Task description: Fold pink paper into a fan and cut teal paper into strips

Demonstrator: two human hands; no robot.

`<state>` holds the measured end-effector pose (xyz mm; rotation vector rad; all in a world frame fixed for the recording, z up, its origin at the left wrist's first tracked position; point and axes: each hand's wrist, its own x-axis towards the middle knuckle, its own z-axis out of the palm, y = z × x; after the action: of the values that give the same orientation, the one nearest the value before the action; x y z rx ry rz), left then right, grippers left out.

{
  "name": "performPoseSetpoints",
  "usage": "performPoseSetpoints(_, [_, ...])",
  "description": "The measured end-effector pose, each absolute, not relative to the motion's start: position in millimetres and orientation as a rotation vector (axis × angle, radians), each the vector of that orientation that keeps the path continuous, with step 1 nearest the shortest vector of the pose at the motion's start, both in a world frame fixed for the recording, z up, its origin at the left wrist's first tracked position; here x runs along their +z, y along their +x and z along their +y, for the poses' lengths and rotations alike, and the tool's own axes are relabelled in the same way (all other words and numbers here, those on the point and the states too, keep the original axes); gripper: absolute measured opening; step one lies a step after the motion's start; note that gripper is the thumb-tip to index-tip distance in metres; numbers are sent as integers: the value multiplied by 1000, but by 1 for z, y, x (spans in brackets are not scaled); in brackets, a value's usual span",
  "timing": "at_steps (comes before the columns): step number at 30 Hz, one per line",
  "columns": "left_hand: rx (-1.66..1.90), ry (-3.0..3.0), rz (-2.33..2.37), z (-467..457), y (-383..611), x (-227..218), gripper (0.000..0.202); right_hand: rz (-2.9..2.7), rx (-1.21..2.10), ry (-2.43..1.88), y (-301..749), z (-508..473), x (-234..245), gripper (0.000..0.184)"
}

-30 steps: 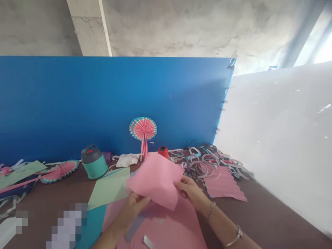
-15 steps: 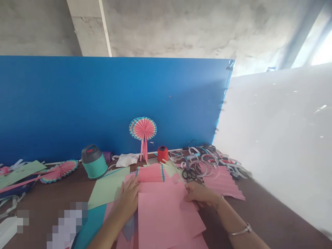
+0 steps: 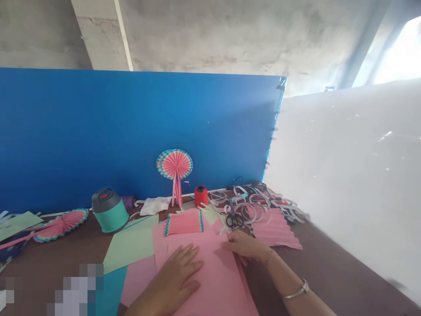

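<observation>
My left hand (image 3: 174, 278) lies flat on the pink paper sheets (image 3: 219, 281), its fingers spread. At the sheets' far right edge, my right hand (image 3: 246, 245) has its fingers closed on the pink paper. Just beyond the sheets lies a folded pink pleated paper (image 3: 184, 223) with rainbow-striped ends. Black-handled scissors (image 3: 234, 220) rest a little past my right hand. Right of them is a wavy pink pleated sheet (image 3: 275, 230).
A round pink paper fan (image 3: 175, 164) stands against the blue panel (image 3: 98, 123). Beside it is a red thread spool (image 3: 201, 196). Pale green paper (image 3: 131, 245), a teal container with dark lid (image 3: 111, 213) and another fan (image 3: 62, 224) lie left. Paper strip rings (image 3: 246, 213) pile up right.
My left hand has moved from beside the pleated paper down onto the pink sheets. My right hand keeps its place at the right edge. The view has swung slightly right.
</observation>
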<state>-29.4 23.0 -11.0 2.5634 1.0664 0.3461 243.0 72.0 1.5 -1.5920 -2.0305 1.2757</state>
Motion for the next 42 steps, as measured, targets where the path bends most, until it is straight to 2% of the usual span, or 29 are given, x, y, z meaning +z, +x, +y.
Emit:
performPoseSetpoints(3, [284, 2522, 1097, 20, -29, -6, 41, -1876, 832, -1738, 246, 81, -3, 40])
performPoseSetpoints(7, [359, 2538, 1116, 19, -30, -3, 36, -1789, 254, -1760, 259, 92, -6, 20])
performPoseSetpoints(13, [413, 2559, 1110, 20, -30, -7, 34, -1808, -157, -1936, 283, 99, -15, 38])
performPoseSetpoints(16, [445, 2558, 1105, 20, -29, -6, 34, -1803, -179, -2066, 286, 100, -16, 40])
performPoseSetpoints(24, [424, 2544, 1097, 17, -29, -2, 33, -1552, -307, -2133, 282, 92, 5, 24])
performPoseSetpoints(28, [489, 2563, 1078, 18, -28, -4, 30, -1473, -313, -1792, 276, 89, 11, 21])
performPoseSetpoints(33, [749, 2475, 1249, 21, -25, -10, 42, -1783, -22, -1313, 238, 74, 9, 14])
performPoseSetpoints(37, [953, 2322, 1370, 20, -23, -11, 48, -2052, 10, -1016, 204, 54, 14, 6])
performPoseSetpoints(42, [1154, 2179, 1326, 15, -23, -8, 51, -2271, 30, -746, 186, 38, 26, 17])
